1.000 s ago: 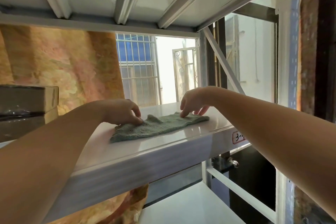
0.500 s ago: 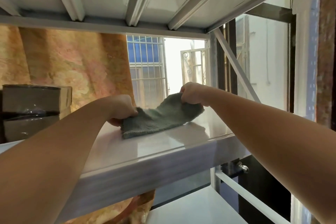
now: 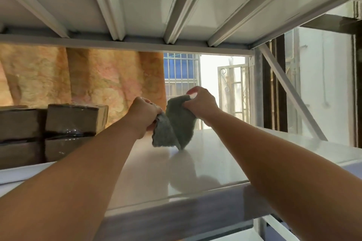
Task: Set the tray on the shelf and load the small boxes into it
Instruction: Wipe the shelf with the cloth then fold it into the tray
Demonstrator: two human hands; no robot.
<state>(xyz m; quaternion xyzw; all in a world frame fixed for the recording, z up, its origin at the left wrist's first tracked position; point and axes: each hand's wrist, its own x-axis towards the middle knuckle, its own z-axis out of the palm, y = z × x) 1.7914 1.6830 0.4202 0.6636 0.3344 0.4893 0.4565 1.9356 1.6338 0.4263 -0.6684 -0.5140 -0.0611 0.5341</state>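
Observation:
A grey-green cloth hangs folded between both hands, its lower tip just touching the white shelf. My left hand pinches one corner of the cloth and my right hand pinches the other, held a little higher. Several small brown cardboard boxes are stacked at the left of the same shelf. No tray is in view.
The underside of the shelf above with its ribs hangs low over the hands. A diagonal brace and an upright post stand at the right end. An orange patterned curtain hangs behind, next to a barred window.
The cloth lay flat on the shelf under both hands; both hands have gripped its ends, drawn together and lifted it, so it now hangs folded with only its tip on the shelf.

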